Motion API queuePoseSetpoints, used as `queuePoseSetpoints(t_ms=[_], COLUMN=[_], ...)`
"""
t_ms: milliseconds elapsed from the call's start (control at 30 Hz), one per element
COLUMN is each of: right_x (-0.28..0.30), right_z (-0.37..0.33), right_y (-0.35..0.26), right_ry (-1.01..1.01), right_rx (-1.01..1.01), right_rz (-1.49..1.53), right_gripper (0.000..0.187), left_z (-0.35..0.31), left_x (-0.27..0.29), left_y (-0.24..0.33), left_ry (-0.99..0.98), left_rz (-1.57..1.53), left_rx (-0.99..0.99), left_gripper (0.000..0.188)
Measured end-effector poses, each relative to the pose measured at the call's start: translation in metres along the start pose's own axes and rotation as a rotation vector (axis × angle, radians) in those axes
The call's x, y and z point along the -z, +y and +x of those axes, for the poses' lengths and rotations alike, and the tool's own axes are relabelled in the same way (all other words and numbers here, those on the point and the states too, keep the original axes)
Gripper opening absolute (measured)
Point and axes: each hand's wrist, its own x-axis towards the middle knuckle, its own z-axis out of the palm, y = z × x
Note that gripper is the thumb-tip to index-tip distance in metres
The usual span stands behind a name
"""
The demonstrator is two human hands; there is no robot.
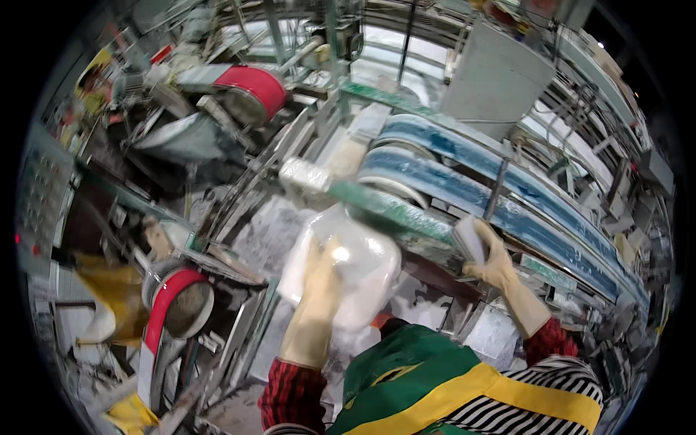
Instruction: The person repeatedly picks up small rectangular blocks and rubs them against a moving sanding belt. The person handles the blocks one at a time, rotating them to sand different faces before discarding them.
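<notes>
My left hand [319,283], in a cream rubber glove and blurred by motion, is at a glossy white piece [370,272]. The piece has rounded corners and looks like a ceramic basin; the hand seems to grip it, though its fingertips are smeared. My right hand [494,259], gloved alike, is closed around a pale grey-white block [469,241] with flat sides. That block is held beside the green edge of the belt machine, apart from the white piece. The kind of block cannot be made out.
Two blue belts [449,177] run to the right behind a green rail [391,209]. Red belts on rollers stand at the upper left [254,90] and lower left [165,297]. A control panel [45,196] is at the far left, near a yellow cloth [112,290].
</notes>
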Motion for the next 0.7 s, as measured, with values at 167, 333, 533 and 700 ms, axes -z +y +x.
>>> queuePoseSetpoints(t_ms=[167,333,533,700], right_x=[0.005,-0.01,-0.038,-0.074], right_z=[-0.092,-0.12,-0.09,-0.027], right_y=[-0.01,-0.005,0.002,-0.019], right_ry=[-0.178,-0.374,-0.439,-0.578], right_rx=[-0.065,-0.416,-0.241,-0.05], right_rz=[-0.142,-0.183,-0.148,-0.078], right_gripper=[0.1,0.098,0.098,0.097], left_z=[0.147,0.244,0.231,0.117], left_x=[-0.153,-0.222,-0.162,-0.021], left_y=[-0.037,-0.105,-0.089,-0.062], left_ry=[-0.204,-0.369,-0.312,-0.131], left_rz=[0.53,0.787,1.207,0.709], left_rx=[0.034,-0.23,-0.716,-0.398], left_gripper=[0.061,0.064,0.065,0.059])
